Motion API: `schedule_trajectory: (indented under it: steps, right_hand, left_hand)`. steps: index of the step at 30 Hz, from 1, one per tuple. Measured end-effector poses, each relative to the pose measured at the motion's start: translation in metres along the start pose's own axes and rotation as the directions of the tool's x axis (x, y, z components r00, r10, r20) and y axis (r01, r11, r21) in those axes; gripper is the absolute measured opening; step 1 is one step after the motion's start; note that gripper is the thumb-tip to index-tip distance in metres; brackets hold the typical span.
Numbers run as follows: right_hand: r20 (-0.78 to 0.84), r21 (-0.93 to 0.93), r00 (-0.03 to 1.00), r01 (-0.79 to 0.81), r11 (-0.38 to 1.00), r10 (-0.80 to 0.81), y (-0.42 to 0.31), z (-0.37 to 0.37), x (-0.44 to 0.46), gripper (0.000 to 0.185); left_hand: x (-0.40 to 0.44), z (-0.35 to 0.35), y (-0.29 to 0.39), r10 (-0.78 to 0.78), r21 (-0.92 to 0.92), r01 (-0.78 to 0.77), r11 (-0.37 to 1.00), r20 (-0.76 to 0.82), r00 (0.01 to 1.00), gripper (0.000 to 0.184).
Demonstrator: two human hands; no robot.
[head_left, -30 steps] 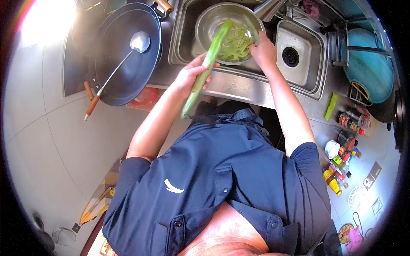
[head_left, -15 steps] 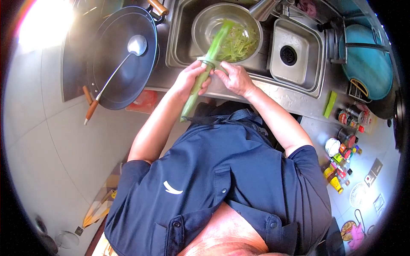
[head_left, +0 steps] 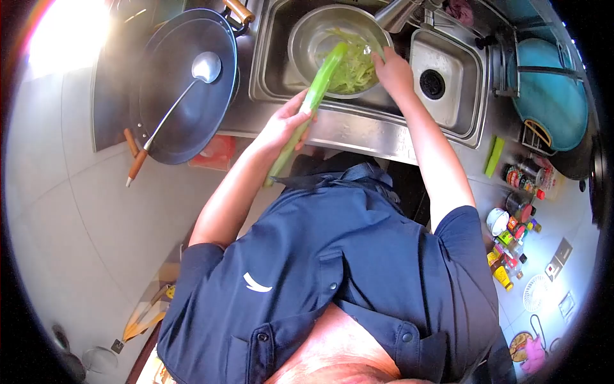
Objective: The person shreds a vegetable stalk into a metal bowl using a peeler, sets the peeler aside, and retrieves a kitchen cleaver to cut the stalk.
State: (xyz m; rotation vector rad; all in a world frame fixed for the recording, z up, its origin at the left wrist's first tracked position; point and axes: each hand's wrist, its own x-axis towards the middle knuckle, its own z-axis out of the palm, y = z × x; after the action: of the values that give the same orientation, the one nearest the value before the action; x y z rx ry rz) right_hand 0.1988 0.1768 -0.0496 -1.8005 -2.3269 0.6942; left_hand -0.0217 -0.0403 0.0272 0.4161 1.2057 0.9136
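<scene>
My left hand (head_left: 284, 128) is wrapped round a long green stalk (head_left: 316, 93), which looks like celtuce. Its upper end is bright and peeled, its lower part paler, and it leans with the top over a steel bowl (head_left: 306, 29). Green peelings (head_left: 355, 70) lie in the bowl. At the bowl's right rim is my right hand (head_left: 393, 73), fingers closed; what they hold, if anything, is too small to make out. The bowl stands in the left sink basin (head_left: 272, 73).
A wok (head_left: 173, 109) with a steel ladle (head_left: 206, 67) resting in it stands left. The small sink basin (head_left: 441, 54) is on the right. A green piece (head_left: 494, 157) lies on the counter, near several bottles and jars (head_left: 511, 230). A faucet (head_left: 393, 16) reaches over the bowl.
My right hand has left the stalk and moved right and up to the bowl's rim. The stalk's top has dropped slightly, still in my left hand.
</scene>
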Motion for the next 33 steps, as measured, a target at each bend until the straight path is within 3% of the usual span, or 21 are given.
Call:
schedule_trajectory:
  steps: [4, 7, 9, 13, 15, 17, 19, 21, 23, 24, 25, 29, 33]
  right_hand:
    - [0.083, 0.190, 0.959, 0.252, 0.949, -0.271, -0.025, 0.008, -0.046, 0.046]
    - [-0.062, 0.376, 0.864, 0.484, 0.790, -0.500, -0.042, 0.019, -0.081, 0.039]
    - [0.050, 0.370, 0.858, 0.460, 0.808, -0.511, -0.052, 0.018, -0.095, 0.037]
    - [0.042, 0.352, 0.838, 0.497, 0.793, -0.544, -0.046, 0.022, -0.091, 0.043]
    - [0.102, 0.282, 0.935, 0.300, 0.911, -0.339, -0.031, 0.028, -0.067, 0.049]
    - [0.058, 0.200, 0.998, 0.015, 0.980, -0.027, 0.004, 0.037, -0.020, 0.055]
    - [-0.133, 0.158, 0.990, -0.023, 0.987, 0.044, 0.019, 0.021, 0.002, 0.052]
    - [-0.152, 0.179, 0.988, 0.032, 0.983, -0.004, 0.020, 0.011, -0.004, 0.051]
    - [-0.052, 0.269, 0.984, 0.178, 0.946, -0.170, 0.011, 0.012, -0.020, 0.050]
    - [0.172, 0.265, 0.969, 0.129, 0.956, -0.178, -0.004, 0.000, -0.036, 0.050]
    - [-0.032, 0.342, 0.943, 0.321, 0.883, -0.330, 0.000, 0.031, -0.050, 0.050]
    - [0.074, 0.382, 0.867, 0.431, 0.817, -0.492, -0.041, 0.018, -0.098, 0.044]
    - [0.017, 0.377, 0.827, 0.516, 0.769, -0.563, -0.036, 0.030, -0.098, 0.040]
  left_hand:
    - [0.009, -0.001, 0.000, 0.040, 0.078, -0.039, 0.996, -0.009, 0.999, 0.066]
    - [0.012, 0.002, 0.006, 0.035, 0.080, -0.033, 0.996, -0.028, 0.999, 0.066]
    - [0.015, 0.000, 0.004, 0.020, 0.071, -0.018, 0.997, -0.028, 0.999, 0.067]
    - [0.011, 0.001, 0.006, 0.030, 0.082, -0.032, 0.996, 0.021, 0.999, 0.067]
    - [0.006, 0.001, 0.003, 0.046, 0.119, -0.049, 0.992, 0.030, 0.998, 0.066]
    - [-0.002, 0.000, 0.001, 0.014, 0.072, -0.018, 0.997, 0.045, 0.999, 0.065]
    - [-0.005, -0.001, 0.001, -0.007, 0.026, 0.005, 1.000, 0.063, 0.998, 0.064]
    - [-0.005, -0.004, -0.001, -0.028, -0.070, 0.033, 0.997, 0.073, 0.997, 0.063]
    - [-0.001, -0.005, -0.003, -0.029, -0.122, 0.038, 0.992, 0.079, 0.996, 0.062]
    - [0.002, -0.006, -0.002, -0.027, -0.170, 0.041, 0.985, 0.082, 0.996, 0.061]
    - [0.003, -0.006, -0.001, -0.025, -0.173, 0.038, 0.984, 0.079, 0.997, 0.061]
    - [0.010, -0.006, 0.002, -0.040, -0.193, 0.056, 0.980, 0.084, 0.996, 0.059]
    - [0.009, -0.005, 0.002, -0.054, -0.208, 0.074, 0.975, 0.101, 0.993, 0.059]
